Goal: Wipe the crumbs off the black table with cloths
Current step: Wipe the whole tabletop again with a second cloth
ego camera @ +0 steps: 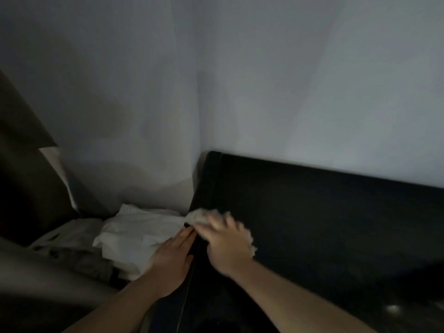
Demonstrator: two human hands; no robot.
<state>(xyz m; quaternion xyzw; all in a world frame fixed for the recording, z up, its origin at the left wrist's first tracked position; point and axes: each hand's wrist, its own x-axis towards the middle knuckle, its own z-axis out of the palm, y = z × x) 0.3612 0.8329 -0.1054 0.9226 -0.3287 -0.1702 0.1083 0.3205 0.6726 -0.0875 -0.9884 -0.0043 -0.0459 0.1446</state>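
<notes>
**Head view: one hand on a cloth at the bench's left edge, the other flat beside it**

The cloth, pale and crumpled, lies on the black bench right at its left edge, not far from the back corner. Most of it is covered by the right hand. Only a bunched end shows past the fingertips and a ragged fringe shows under the outer side of the palm. That hand is smeared with motion blur. Its fingers reach forward over the cloth, but I cannot tell whether the grip is curled into the fabric or lies flat on it.

The left hand lies palm down just beside the right one, along the bench's left edge. Its fingers are straight and held together, pointing towards the near end of the cloth, and its grip is wide and holds nothing. Both forearms come in bare from the bottom of the frame.

No crumbs can be made out on the dark benchtop in this dim light. Only a small pale glint shows near its lower right.

To the left, below the bench edge, a heap of white fabric sits rumpled on a lower surface, with greyer folds next to it. A plain pale wall rises behind the bench and turns a corner above its back left end. A dark brown panel fills the far left.
</notes>
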